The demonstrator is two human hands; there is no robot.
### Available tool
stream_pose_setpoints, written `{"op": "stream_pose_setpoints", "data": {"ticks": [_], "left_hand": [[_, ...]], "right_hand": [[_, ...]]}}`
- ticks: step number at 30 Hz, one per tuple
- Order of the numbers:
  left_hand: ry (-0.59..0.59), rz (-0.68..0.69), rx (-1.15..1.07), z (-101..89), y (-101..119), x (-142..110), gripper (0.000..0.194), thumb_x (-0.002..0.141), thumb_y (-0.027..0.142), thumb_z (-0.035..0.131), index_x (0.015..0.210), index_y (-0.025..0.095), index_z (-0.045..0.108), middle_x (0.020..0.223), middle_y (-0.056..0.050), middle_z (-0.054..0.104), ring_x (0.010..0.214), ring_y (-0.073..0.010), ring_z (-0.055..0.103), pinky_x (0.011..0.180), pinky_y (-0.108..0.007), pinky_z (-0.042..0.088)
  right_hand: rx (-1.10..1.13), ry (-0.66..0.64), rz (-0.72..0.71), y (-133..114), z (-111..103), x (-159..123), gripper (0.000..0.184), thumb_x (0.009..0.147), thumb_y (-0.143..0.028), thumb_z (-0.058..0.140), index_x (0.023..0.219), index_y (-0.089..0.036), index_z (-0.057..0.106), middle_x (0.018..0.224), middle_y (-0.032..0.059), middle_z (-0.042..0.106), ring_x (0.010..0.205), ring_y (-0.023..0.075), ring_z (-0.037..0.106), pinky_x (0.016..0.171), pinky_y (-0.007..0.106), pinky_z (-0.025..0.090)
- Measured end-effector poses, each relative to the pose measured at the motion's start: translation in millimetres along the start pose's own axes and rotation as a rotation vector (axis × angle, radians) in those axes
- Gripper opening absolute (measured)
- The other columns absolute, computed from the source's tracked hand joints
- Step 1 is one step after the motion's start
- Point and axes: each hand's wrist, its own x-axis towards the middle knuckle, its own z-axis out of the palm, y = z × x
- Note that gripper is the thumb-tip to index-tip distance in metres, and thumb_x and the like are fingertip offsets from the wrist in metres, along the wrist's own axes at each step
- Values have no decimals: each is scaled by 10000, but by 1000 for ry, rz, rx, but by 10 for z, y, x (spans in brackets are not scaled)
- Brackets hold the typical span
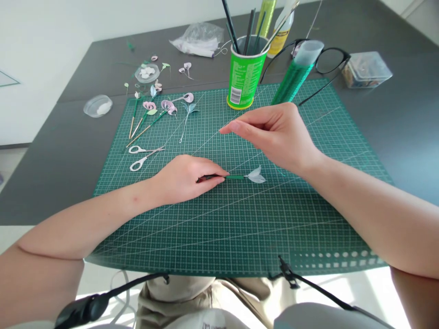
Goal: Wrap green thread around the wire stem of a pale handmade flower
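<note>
My left hand point(192, 179) is closed over the middle of the mat, pinching a thin flower stem point(235, 177) wrapped in green. At the stem's right end are pale, translucent petals point(255, 175); its other end is hidden in my palm. Higher and to the right, my right hand point(274, 135) is raised with thumb and forefinger pressed together. Whatever lies between those fingertips is too fine to make out. A short wisp of green thread point(280, 171) shows below my right hand. White-handled scissors point(146, 155) lie spread to the left of my left hand.
Under both hands lies a green cutting mat point(219, 233). Behind them stand a green can point(245, 77) of sticks and a spool of green thread point(297, 75), beside eyeglasses point(331, 61). Several small flowers point(168, 107), a lidded box point(366, 69) and a plastic bag point(199, 39) lie farther back.
</note>
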Motion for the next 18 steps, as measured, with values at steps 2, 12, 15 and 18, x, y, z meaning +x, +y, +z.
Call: {"op": "stream_pose_setpoints", "data": {"ticks": [2, 12, 15, 18], "left_hand": [[3, 10, 9, 8, -1, 0, 228, 1046, 307, 618, 1103, 242, 829, 1012, -18, 862, 862, -187, 809, 759, -277, 602], [81, 82, 45, 9, 31, -35, 184, 1068, 296, 616, 1051, 207, 776, 863, 3, 833, 682, -136, 749, 614, -241, 509], [135, 89, 40, -3, 55, -31, 141, 1053, 274, 652, 1024, 200, 769, 862, 3, 831, 679, -127, 743, 607, -232, 505], [166, 84, 44, -9, 68, -27, 125, 1046, 277, 668, 1014, 207, 767, 864, 6, 831, 691, -130, 747, 631, -230, 520]], "right_hand": [[-9, 4, 2, 23, 7, 12, 256, 1021, -383, 690, 961, -198, 857, 702, 26, 648, 663, 153, 499, 602, 314, 375], [-40, -34, 43, 120, 36, 77, 235, 1010, -284, 674, 907, -164, 848, 618, 3, 589, 601, 126, 436, 585, 311, 326], [-32, -41, 44, 152, 40, 88, 219, 998, -266, 681, 919, -148, 847, 615, -4, 591, 584, 114, 418, 573, 309, 308], [-28, -49, 44, 160, 39, 91, 212, 994, -243, 677, 913, -147, 847, 590, -22, 555, 554, 99, 377, 556, 305, 294]]}}
